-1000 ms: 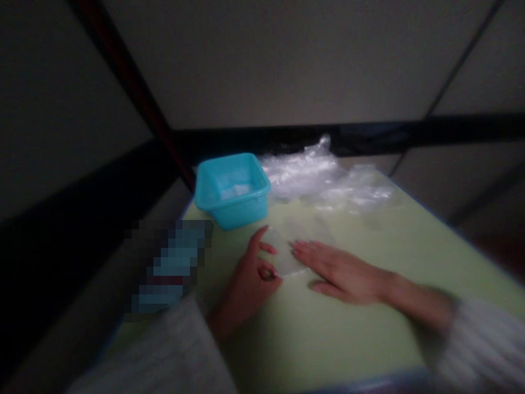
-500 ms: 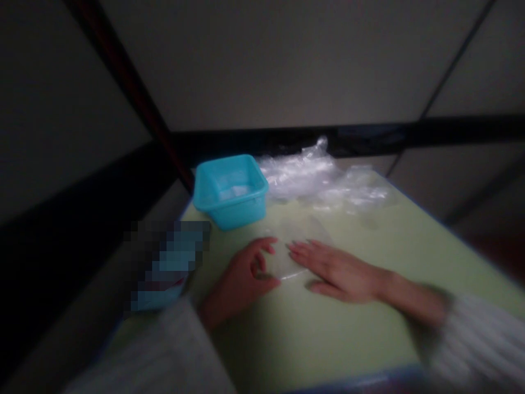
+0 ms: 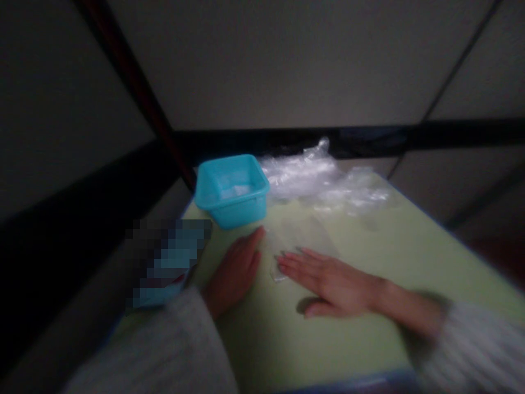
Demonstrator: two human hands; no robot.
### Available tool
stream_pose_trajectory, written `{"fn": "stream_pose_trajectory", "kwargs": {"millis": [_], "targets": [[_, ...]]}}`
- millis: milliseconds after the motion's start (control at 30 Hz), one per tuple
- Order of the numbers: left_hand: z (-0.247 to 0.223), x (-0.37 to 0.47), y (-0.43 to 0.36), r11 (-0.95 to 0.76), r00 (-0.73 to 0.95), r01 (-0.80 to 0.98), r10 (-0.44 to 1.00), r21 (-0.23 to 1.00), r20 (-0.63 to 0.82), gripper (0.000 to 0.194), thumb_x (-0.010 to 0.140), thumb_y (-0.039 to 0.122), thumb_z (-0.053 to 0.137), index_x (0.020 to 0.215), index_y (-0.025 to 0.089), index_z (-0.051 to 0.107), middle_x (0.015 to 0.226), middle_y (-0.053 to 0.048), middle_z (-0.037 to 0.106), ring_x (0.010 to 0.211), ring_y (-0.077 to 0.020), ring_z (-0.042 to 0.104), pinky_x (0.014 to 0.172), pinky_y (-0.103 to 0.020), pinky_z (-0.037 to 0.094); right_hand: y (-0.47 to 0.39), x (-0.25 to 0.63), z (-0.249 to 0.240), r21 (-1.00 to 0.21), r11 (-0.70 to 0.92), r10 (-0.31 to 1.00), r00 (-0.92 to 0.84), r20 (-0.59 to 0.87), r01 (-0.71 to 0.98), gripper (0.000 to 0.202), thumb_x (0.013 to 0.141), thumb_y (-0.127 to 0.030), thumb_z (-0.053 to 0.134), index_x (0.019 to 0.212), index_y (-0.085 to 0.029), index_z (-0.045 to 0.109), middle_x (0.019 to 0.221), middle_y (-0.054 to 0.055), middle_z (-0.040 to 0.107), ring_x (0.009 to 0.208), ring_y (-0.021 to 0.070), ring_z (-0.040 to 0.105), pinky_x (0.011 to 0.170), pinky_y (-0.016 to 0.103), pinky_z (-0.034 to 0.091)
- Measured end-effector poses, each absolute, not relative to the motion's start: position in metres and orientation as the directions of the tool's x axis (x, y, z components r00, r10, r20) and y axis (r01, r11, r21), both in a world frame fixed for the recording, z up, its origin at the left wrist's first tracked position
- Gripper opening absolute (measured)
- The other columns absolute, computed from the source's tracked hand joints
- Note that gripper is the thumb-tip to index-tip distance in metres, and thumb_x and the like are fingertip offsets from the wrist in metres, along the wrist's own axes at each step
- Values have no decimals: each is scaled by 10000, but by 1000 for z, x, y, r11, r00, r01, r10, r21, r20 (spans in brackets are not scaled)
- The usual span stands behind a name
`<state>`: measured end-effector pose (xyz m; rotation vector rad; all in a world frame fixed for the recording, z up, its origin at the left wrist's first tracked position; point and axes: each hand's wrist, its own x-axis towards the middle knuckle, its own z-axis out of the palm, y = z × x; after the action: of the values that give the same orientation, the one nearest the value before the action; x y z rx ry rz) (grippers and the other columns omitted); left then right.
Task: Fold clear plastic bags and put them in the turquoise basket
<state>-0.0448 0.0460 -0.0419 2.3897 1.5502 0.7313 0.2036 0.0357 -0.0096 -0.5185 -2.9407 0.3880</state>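
Note:
A thin clear plastic bag (image 3: 305, 235) lies flat on the pale green table (image 3: 328, 350). My right hand (image 3: 328, 279) rests on its near edge, fingers stretched out and thumb apart, holding nothing. To the left of the bag is my left hand (image 3: 238, 268), turned on its side, its fingers pointing forward near the bag's left edge. The fingers of that hand are partly hidden and blurred, and nothing can be made out in them.
A turquoise basket (image 3: 241, 210) with pale pieces inside stands at the back left. Crumpled clear plastic (image 3: 303, 172) is heaped beside it along the back. A pixelated blue object (image 3: 176, 262) lies at the left edge.
My left hand has moved slightly left and its curled fingers and thumb have come closer together. My right hand has shifted a little left and nearer, toward the bag's near edge.

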Motion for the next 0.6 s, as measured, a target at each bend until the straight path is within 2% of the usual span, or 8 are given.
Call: {"fn": "stream_pose_trajectory", "kwargs": {"millis": [300, 467, 600], "targets": [[-35, -40, 43, -398, 299, 846, 905, 355, 301, 458, 892, 170, 350, 1343, 94, 334, 1275, -167, 547, 1184, -260, 504, 1009, -473, 389, 36, 200, -13, -292, 899, 359, -931, 65, 326, 758, 911, -532, 391, 1449, -49, 165, 1494, 178, 201, 1396, 226, 136, 1145, 411, 109], [-33, -39, 43, -388, 295, 851, 911, 355, 288, 454, 878, 155, 371, 1331, 129, 348, 1252, -140, 568, 1167, -244, 522, 997, -447, 409, 36, 201, -12, -318, 893, 356, -932, 64, 319, 749, 910, -528, 401, 1457, -79, 156, 1492, 176, 213, 1392, 224, 156, 1141, 417, 127], [-33, -38, 42, -366, 283, 861, 922, 354, 264, 453, 877, 160, 378, 1325, 98, 357, 1242, -160, 568, 1173, -251, 516, 1001, -445, 408, 36, 201, -10, -317, 894, 348, -936, 48, 316, 747, 912, -528, 395, 1456, -74, 158, 1498, 172, 194, 1392, 227, 153, 1140, 415, 129]]}}
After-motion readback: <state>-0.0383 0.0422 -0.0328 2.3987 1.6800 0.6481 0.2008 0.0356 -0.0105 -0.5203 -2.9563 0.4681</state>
